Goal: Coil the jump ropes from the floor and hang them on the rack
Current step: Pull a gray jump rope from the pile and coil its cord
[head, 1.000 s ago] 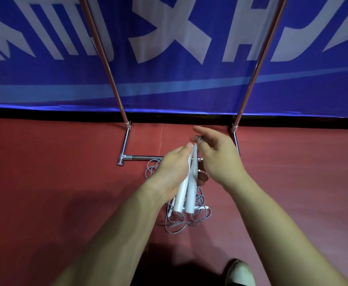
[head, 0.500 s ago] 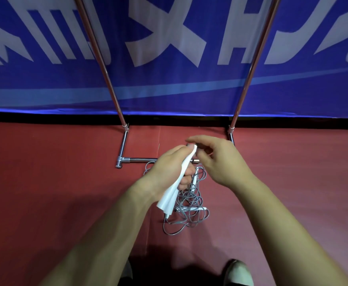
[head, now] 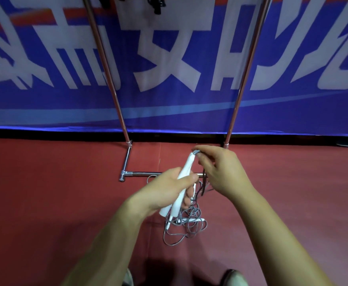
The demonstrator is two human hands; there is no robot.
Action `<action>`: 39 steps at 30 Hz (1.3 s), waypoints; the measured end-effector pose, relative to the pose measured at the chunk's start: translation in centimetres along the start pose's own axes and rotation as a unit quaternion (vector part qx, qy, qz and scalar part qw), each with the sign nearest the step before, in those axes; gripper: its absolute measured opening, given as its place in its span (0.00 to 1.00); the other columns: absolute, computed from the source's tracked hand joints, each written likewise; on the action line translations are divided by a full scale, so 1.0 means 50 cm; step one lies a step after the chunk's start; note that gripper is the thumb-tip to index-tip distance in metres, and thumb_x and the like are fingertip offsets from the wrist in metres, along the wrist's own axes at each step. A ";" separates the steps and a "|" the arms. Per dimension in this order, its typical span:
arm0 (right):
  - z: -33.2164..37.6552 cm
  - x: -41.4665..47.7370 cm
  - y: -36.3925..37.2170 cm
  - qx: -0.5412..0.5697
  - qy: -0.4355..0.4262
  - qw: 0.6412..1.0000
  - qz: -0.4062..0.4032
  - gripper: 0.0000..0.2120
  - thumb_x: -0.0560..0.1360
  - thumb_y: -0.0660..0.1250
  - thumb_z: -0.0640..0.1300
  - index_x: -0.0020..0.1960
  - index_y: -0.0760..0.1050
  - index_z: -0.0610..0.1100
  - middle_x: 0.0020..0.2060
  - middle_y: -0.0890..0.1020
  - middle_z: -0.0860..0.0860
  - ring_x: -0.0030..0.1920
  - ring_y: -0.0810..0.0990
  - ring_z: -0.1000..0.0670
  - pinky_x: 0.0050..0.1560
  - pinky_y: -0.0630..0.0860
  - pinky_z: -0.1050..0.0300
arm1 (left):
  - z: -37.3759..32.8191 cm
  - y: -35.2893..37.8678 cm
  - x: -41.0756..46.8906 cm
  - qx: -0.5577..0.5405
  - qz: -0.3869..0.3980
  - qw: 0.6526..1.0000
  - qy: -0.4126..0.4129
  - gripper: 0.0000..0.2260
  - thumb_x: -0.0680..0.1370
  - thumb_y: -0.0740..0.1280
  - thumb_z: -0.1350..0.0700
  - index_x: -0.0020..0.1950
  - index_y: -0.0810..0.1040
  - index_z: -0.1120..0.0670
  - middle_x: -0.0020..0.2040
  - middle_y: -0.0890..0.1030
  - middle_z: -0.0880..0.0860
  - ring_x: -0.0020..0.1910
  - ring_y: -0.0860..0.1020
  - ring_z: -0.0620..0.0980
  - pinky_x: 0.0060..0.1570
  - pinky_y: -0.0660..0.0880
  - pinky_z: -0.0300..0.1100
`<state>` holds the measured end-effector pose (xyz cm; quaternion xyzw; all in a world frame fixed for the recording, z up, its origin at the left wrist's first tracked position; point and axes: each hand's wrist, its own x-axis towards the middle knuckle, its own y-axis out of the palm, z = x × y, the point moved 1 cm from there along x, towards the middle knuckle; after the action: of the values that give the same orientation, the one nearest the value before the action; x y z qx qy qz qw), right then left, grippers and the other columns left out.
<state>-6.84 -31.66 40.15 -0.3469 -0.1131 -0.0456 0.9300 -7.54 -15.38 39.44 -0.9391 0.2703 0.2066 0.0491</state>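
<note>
Only the head camera here, looking down at both hands over a red floor [head: 45, 193].

The left hand [head: 166, 190] is wrapped around two white handles [head: 186, 170] of a jump rope. They're side by side and tilted. The top ends point up and away toward the other hand, and the bottom ends poke out below the palm.

The right hand [head: 222, 170] sits just beside the top of the handles. Its thumb and fingertips pinch the grey cord [head: 196, 152] right where it comes out of the handle tips. From there a stretch of cord drops down under the right palm toward the floor.

The rest of the rope is a loose grey tangle [head: 186, 228] on the floor. It's directly below the left hand and just on the near side of the rack's low crossbar [head: 144, 173]. A couple of small white bits lie in the tangle, but I can't tell what they belong to.

The rack [head: 110, 79] is two shiny metal poles rising from near the floor's far edge. A foot bar runs toward the camera on the left side and meets the crossbar. Right behind it is a blue banner [head: 169, 112] with big white lettering, reaching down to the floor's far edge.

Something dark [head: 156, 4] hangs at the very top between the poles, too cropped to make out. The toes of two shoes [head: 234, 277] show at the bottom edge.
</note>
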 end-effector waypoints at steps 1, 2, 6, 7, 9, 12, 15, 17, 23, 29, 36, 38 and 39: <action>0.002 -0.005 0.009 0.009 0.003 1.000 -0.004 0.10 0.80 0.65 0.41 0.57 0.83 0.47 0.50 0.86 0.53 0.52 0.83 0.51 0.56 0.78 0.52 | 0.010 -0.001 -0.005 -0.019 -0.006 1.000 -0.005 0.07 0.84 0.64 0.54 0.50 0.72 0.56 0.35 0.76 0.54 0.30 0.74 0.52 0.35 0.74 0.45; 0.001 -0.011 0.019 0.022 0.007 1.000 -0.010 0.10 0.80 0.65 0.41 0.58 0.83 0.47 0.51 0.86 0.54 0.53 0.83 0.53 0.58 0.77 0.54 | 0.016 -0.002 -0.010 -0.029 -0.014 0.999 -0.007 0.08 0.84 0.64 0.52 0.52 0.71 0.56 0.35 0.75 0.54 0.29 0.73 0.51 0.34 0.73 0.44; -0.024 -0.010 0.040 0.075 0.027 0.997 -0.026 0.09 0.81 0.65 0.40 0.51 0.82 0.50 0.38 0.82 0.65 0.39 0.82 0.60 0.45 0.78 0.63 | 0.032 -0.015 -0.009 0.003 -0.035 0.999 -0.025 0.12 0.83 0.64 0.49 0.56 0.71 0.58 0.34 0.78 0.53 0.27 0.75 0.52 0.32 0.76 0.45; -0.031 -0.007 0.039 0.079 0.031 0.996 -0.028 0.09 0.81 0.64 0.40 0.49 0.81 0.52 0.34 0.81 0.66 0.34 0.81 0.60 0.40 0.76 0.66 | 0.035 -0.018 -0.010 0.001 -0.027 0.999 -0.032 0.10 0.83 0.64 0.51 0.55 0.72 0.57 0.34 0.78 0.54 0.28 0.76 0.53 0.32 0.77 0.46; -0.040 0.003 0.033 0.082 0.028 0.996 -0.019 0.10 0.81 0.64 0.39 0.48 0.79 0.53 0.31 0.79 0.67 0.30 0.79 0.60 0.35 0.73 0.67 | 0.034 -0.029 -0.006 0.018 -0.009 0.999 -0.044 0.07 0.83 0.65 0.52 0.55 0.74 0.56 0.33 0.77 0.53 0.27 0.75 0.53 0.32 0.76 0.45; -0.057 0.019 0.040 0.070 0.043 0.996 0.044 0.13 0.81 0.62 0.39 0.50 0.78 0.56 0.35 0.80 0.68 0.37 0.79 0.62 0.38 0.70 0.69 | 0.034 -0.058 0.014 0.031 -0.021 0.997 -0.073 0.06 0.82 0.65 0.52 0.51 0.74 0.55 0.30 0.71 0.52 0.23 0.67 0.50 0.27 0.68 0.41; -0.056 0.027 0.047 0.089 0.056 0.992 0.072 0.16 0.81 0.59 0.38 0.54 0.79 0.57 0.44 0.81 0.70 0.49 0.78 0.67 0.48 0.69 0.74 | 0.028 -0.069 0.024 0.022 -0.011 0.996 -0.083 0.14 0.81 0.63 0.42 0.45 0.74 0.52 0.29 0.68 0.51 0.22 0.63 0.48 0.27 0.64 0.39; -0.048 0.023 0.052 0.083 0.043 0.993 0.074 0.13 0.83 0.59 0.43 0.59 0.80 0.55 0.49 0.81 0.69 0.53 0.77 0.68 0.52 0.68 0.75 | 0.027 -0.067 0.024 -0.004 -0.017 0.997 -0.074 0.19 0.80 0.62 0.37 0.45 0.75 0.53 0.28 0.68 0.53 0.22 0.65 0.49 0.26 0.65 0.39; -0.055 0.013 0.054 0.071 0.031 0.997 0.016 0.08 0.83 0.61 0.44 0.49 0.78 0.49 0.37 0.81 0.58 0.38 0.76 0.58 0.40 0.70 0.67 | 0.040 -0.068 0.019 -0.046 0.019 0.997 -0.065 0.10 0.83 0.64 0.52 0.61 0.78 0.55 0.40 0.79 0.58 0.34 0.77 0.56 0.42 0.78 0.54; -0.043 0.017 0.059 0.237 0.099 0.965 0.043 0.11 0.84 0.60 0.46 0.45 0.76 0.49 0.25 0.70 0.56 0.28 0.67 0.52 0.32 0.65 0.54 | 0.031 -0.064 0.029 -0.048 -0.015 0.997 -0.052 0.21 0.75 0.66 0.36 0.47 0.80 0.55 0.40 0.81 0.61 0.35 0.80 0.58 0.42 0.78 0.51; -0.041 0.027 0.035 0.280 0.071 0.957 0.014 0.07 0.83 0.63 0.42 0.52 0.80 0.46 0.27 0.75 0.62 0.27 0.70 0.60 0.33 0.66 0.65 | 0.016 -0.072 0.035 0.049 -0.041 0.997 0.043 0.17 0.72 0.70 0.40 0.43 0.75 0.54 0.30 0.71 0.55 0.22 0.67 0.47 0.22 0.65 0.36; -0.047 0.024 0.035 0.327 0.080 0.942 0.003 0.07 0.82 0.64 0.42 0.51 0.80 0.45 0.27 0.73 0.58 0.26 0.65 0.55 0.28 0.62 0.61 | 0.016 -0.072 0.035 0.043 -0.032 0.996 0.072 0.16 0.73 0.76 0.46 0.44 0.75 0.55 0.28 0.70 0.53 0.22 0.65 0.47 0.20 0.63 0.36; -0.048 0.019 0.039 0.333 0.079 0.939 0.000 0.08 0.82 0.63 0.44 0.49 0.81 0.49 0.28 0.70 0.55 0.27 0.63 0.52 0.28 0.60 0.57 | 0.015 -0.070 0.034 0.023 -0.026 0.996 0.078 0.15 0.72 0.76 0.49 0.45 0.74 0.56 0.28 0.69 0.52 0.23 0.64 0.47 0.19 0.63 0.36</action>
<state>-5.15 -31.76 37.37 -0.0123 -0.0480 -0.0330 0.9982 -4.65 -13.08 38.00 -0.9576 0.2536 0.1256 0.0544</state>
